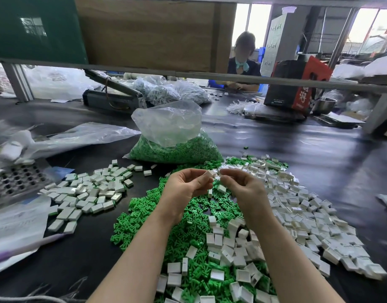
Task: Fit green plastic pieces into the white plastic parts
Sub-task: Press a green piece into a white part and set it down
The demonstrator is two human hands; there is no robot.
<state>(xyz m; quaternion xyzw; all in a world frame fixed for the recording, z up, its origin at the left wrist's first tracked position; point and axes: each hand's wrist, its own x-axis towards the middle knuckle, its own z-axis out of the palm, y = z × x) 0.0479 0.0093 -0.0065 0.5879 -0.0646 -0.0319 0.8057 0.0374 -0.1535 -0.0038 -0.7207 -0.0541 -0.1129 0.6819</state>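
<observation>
Both my hands are raised over a heap of green plastic pieces on the black table. My left hand pinches a small white plastic part at its fingertips. My right hand pinches another small white piece right beside it, and the two almost touch. I cannot see a green piece between the fingers. Loose white parts lie heaped to the right and in front. A separate pile of white parts lies to the left.
A clear bag of green pieces stands behind my hands. Plastic bags and a perforated metal tray lie at the left. Across the table a person sits by a red and black box and a steel bowl.
</observation>
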